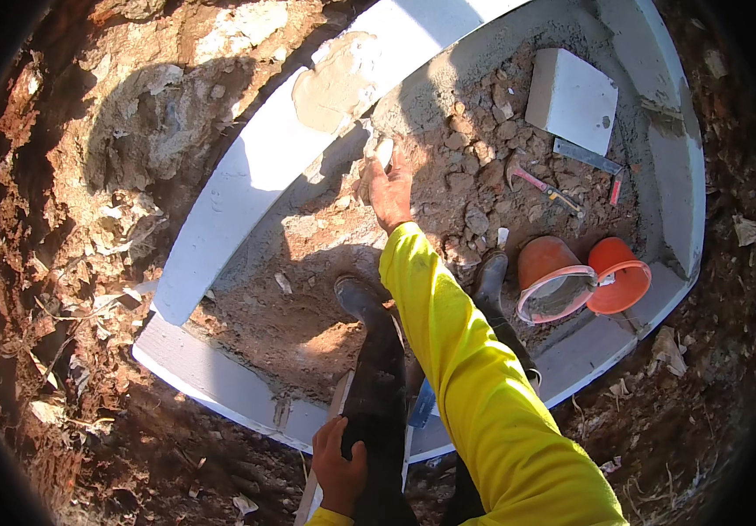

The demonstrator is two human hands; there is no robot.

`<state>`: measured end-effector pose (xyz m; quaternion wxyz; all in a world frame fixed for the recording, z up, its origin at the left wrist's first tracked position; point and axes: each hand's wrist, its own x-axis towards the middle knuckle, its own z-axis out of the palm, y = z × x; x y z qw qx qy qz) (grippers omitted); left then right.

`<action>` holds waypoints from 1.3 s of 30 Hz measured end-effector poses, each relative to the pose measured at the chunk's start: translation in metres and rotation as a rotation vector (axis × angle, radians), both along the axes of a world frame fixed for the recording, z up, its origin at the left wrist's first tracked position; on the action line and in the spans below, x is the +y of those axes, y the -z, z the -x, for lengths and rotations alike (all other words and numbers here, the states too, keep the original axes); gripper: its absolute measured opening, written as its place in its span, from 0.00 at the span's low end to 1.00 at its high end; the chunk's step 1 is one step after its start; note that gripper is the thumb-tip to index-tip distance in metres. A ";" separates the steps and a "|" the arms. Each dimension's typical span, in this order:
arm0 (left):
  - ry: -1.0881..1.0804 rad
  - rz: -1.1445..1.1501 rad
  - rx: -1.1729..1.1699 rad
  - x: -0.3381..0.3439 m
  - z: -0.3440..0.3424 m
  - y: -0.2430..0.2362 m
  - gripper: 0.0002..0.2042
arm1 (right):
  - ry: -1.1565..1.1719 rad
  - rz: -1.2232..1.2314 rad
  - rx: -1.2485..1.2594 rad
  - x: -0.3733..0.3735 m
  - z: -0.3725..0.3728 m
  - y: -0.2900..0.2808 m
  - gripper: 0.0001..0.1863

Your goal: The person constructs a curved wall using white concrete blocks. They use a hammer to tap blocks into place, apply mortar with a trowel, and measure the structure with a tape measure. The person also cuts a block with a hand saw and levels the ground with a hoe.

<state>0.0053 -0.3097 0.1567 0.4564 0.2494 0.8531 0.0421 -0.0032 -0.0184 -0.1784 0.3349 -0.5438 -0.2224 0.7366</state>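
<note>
Mortar (334,83) — atop the white block (268,162) — lies beyond the right hand (388,191).

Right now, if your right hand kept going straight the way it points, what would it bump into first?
Probably the white curved wall, near its grey mortar patch, though depth is unclear.

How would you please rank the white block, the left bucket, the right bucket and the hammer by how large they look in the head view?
1. White block
2. Left bucket and right bucket: overlapping and close, so unranked
3. Hammer
</note>
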 end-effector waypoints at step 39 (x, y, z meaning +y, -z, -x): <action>-0.401 -0.114 -0.020 -0.102 -0.044 -0.006 0.22 | -0.080 0.135 -0.135 -0.094 0.007 -0.007 0.09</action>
